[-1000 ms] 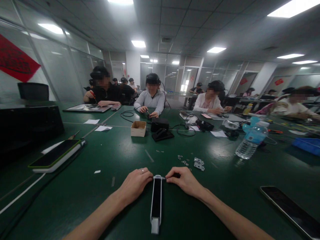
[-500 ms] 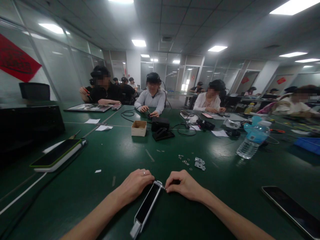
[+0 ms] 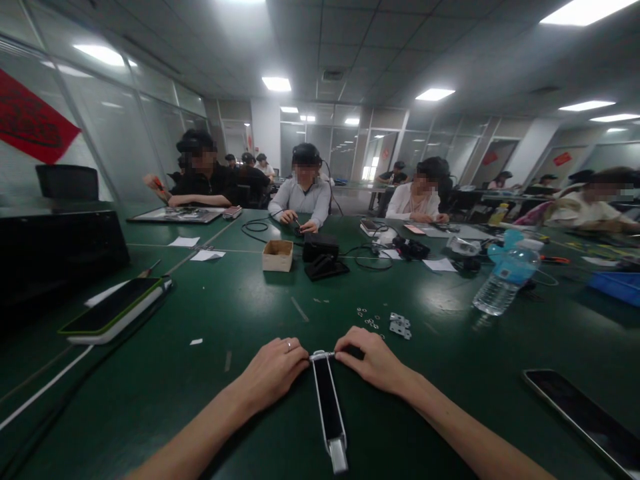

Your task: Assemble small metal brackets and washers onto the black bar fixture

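Observation:
A long, narrow metal frame [image 3: 342, 415] with silver edges and a dark inside lies on the green table, its near end pointing towards me. My left hand [image 3: 277, 370] is closed at the far end of this frame, fingertips pinching its left corner. My right hand [image 3: 371, 358] pinches a thin silver pin [image 3: 331, 355] that sticks out of the right side of the same end. Its tip is partly hidden by my fingers. Beyond my right hand lie several small metal rings [image 3: 371, 323] and flat metal plates with holes [image 3: 400, 325].
A water bottle [image 3: 506, 283] stands right of the plates, and a phone [image 3: 575, 420] lies near the right edge. A phone on a white block [image 3: 115, 310] rests left. Ahead are a small box [image 3: 277, 257], black devices [image 3: 323, 257] and cables. Co-workers sit across the table [image 3: 240, 300].
The frame has swung round: its near end moved right, so it now points more straight at me. My right hand has shifted slightly up and away; my left hand has hardly moved.

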A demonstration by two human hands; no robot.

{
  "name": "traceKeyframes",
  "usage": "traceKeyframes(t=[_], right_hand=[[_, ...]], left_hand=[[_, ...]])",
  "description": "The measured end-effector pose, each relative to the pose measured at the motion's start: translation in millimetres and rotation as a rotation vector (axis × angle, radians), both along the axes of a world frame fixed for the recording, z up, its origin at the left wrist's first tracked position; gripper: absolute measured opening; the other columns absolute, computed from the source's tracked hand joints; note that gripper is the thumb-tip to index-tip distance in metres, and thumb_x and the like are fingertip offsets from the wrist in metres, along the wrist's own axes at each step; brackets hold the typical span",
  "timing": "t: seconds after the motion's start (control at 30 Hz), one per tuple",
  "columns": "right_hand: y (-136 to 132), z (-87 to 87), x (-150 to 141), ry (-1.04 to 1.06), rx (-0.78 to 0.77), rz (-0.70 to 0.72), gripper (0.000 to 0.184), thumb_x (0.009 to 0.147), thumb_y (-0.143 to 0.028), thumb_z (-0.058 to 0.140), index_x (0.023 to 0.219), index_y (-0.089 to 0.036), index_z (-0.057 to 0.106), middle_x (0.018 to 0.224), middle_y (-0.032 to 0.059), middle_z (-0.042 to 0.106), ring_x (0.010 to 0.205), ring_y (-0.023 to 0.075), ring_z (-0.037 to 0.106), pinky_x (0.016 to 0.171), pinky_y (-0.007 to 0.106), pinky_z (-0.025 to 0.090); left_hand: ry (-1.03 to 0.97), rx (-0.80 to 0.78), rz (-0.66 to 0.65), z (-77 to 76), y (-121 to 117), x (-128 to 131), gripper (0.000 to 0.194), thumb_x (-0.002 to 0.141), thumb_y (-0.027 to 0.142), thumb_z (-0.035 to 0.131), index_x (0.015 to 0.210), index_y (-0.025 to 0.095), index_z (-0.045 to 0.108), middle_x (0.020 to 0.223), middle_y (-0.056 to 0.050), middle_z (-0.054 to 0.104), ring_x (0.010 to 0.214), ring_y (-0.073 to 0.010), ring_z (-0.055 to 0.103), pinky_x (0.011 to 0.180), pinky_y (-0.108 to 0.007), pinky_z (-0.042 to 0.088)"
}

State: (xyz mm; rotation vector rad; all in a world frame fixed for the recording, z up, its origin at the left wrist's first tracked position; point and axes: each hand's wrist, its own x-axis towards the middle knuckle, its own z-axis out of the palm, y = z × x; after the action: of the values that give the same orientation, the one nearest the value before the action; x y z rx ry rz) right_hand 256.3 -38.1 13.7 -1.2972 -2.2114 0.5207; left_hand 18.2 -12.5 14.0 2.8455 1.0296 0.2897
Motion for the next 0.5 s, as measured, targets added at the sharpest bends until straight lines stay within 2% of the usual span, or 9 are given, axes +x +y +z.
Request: traceKeyframes(t=[0.27,0.4,0.5], right_hand=[[-2.6,0.3,-6.6,-0.016,-0.041,-0.002,0.013,0.088,-0.030,0.057,0.092,-0.019,0.063,0.091,0.0034,0.062,0.083,0.0164,0.055,0.074,0.029,0.045],[-1.4,4.7,1.2,-0.066,0.020,0.014,0.015,0.088,-0.032,0.057,0.093,-0.019,0.062,0.093,0.0039,0.063,0.084,0.0169,0.056,0.076,0.031,0.045],[3.1,12.1,16.9,-0.102,0.109,-0.035,0.014,0.089,-0.028,0.053,0.094,-0.018,0.062,0.093,0.0052,0.064,0.086,0.0175,0.056,0.078,0.032,0.044]], left_hand=[[-0.036,0.021,0.025,-1.0,0.7,2.9,0.016,0.095,0.021,0.047,0.099,0.018,0.062,0.092,-0.002,0.063,0.078,-0.0159,0.059,0.070,-0.027,0.044],[-0.051,-0.002,0.029,-0.4,0.9,1.6,0.015,0.094,0.021,0.047,0.100,0.019,0.062,0.092,-0.002,0.062,0.079,-0.0161,0.059,0.069,-0.027,0.043],[-0.066,-0.016,0.031,1.7,0.5,-0.1,0.014,0.094,0.021,0.049,0.101,0.019,0.061,0.093,-0.002,0.061,0.079,-0.0158,0.058,0.070,-0.027,0.043]])
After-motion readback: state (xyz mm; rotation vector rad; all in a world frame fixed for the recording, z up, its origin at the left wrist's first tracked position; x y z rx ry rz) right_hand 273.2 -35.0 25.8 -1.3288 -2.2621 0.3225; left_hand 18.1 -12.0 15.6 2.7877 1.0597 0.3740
